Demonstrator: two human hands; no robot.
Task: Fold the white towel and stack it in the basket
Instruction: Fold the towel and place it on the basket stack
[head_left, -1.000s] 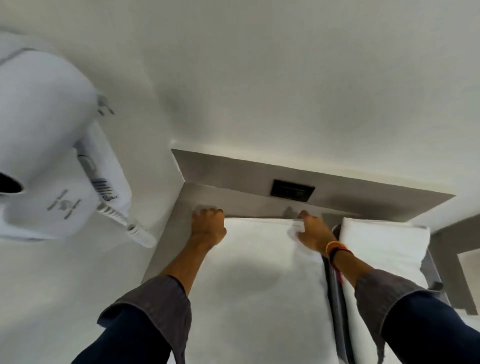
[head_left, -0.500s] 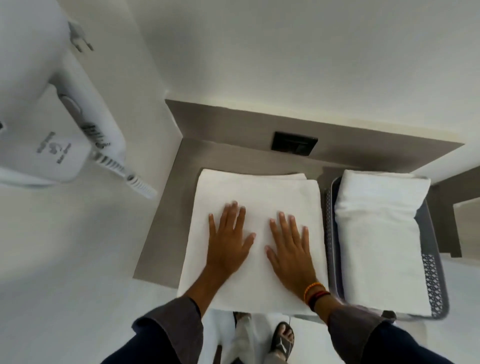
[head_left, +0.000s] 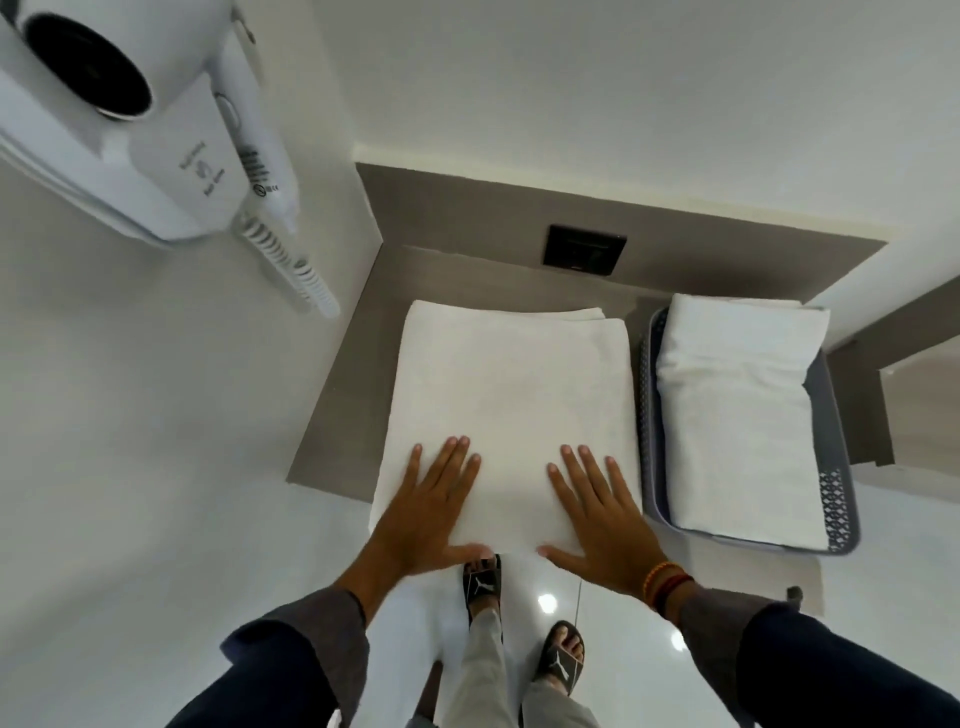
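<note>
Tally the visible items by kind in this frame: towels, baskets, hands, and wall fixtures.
White towels: 2, namely the towel on the counter and the folded towel in the basket
Baskets: 1, the grey basket
Hands: 2, left hand and right hand, both flat on the counter towel
Wall fixtures: 2, hair dryer and dark wall socket
Total: 7
</note>
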